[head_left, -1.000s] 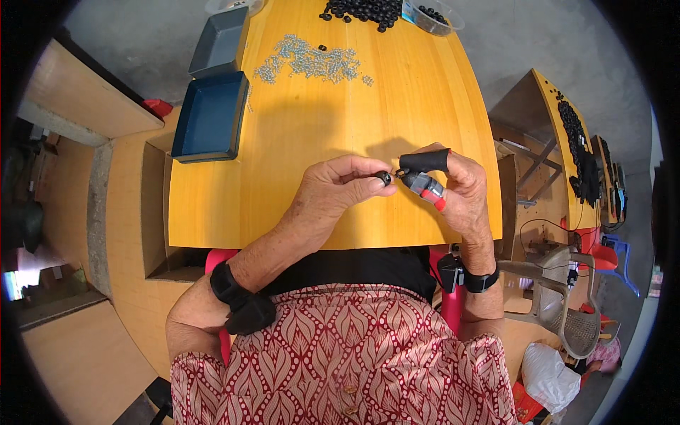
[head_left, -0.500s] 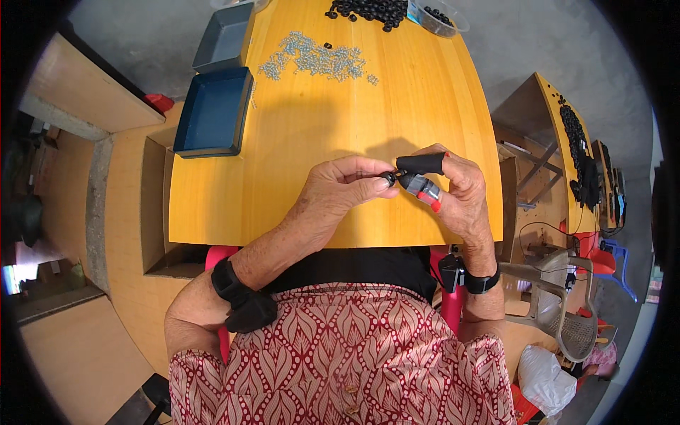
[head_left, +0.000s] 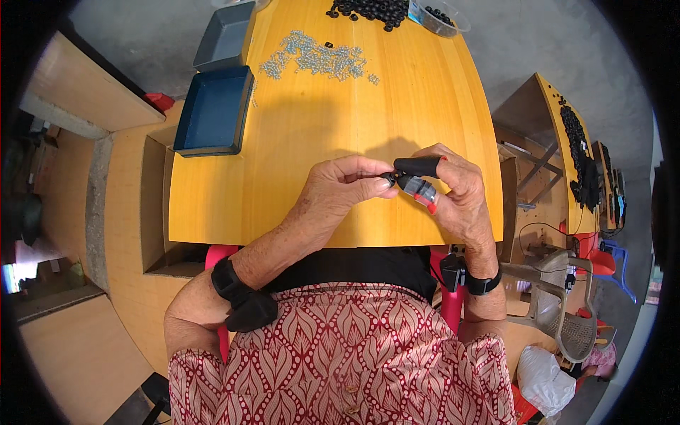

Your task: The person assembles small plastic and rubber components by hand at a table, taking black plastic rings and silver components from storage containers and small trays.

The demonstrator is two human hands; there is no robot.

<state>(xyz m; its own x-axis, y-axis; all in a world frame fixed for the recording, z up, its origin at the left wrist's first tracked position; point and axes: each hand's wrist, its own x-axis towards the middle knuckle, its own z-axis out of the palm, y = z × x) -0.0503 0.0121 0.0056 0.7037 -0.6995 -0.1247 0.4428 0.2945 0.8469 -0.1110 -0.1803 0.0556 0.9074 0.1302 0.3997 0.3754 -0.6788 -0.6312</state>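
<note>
Over the near part of the table, my left hand (head_left: 333, 188) pinches a small round black part (head_left: 388, 178) between thumb and fingers. My right hand (head_left: 460, 188) meets it from the right, index finger and thumb closed together at the part's edge. A black sleeve (head_left: 416, 167) covers that index finger, and a dark, clear and red wrapping (head_left: 418, 191) sits on the thumb. Whatever lies between the right fingertips is too small to make out. Farther off, many small silvery pieces (head_left: 319, 58) are spread over the wood, with one black part (head_left: 329, 44) among them.
Two open trays, a dark blue one (head_left: 212, 147) and a grey one (head_left: 225, 39), stand along the yellow table's (head_left: 418, 99) left edge. At the far edge lie loose black parts (head_left: 372, 10) beside a clear tub (head_left: 439, 25). A chair (head_left: 567, 312) stands to the right.
My right fingertips have shifted slightly left, and the wrapped thumb has turned a little against the black part. My left hand keeps its pinch almost unmoved.
</note>
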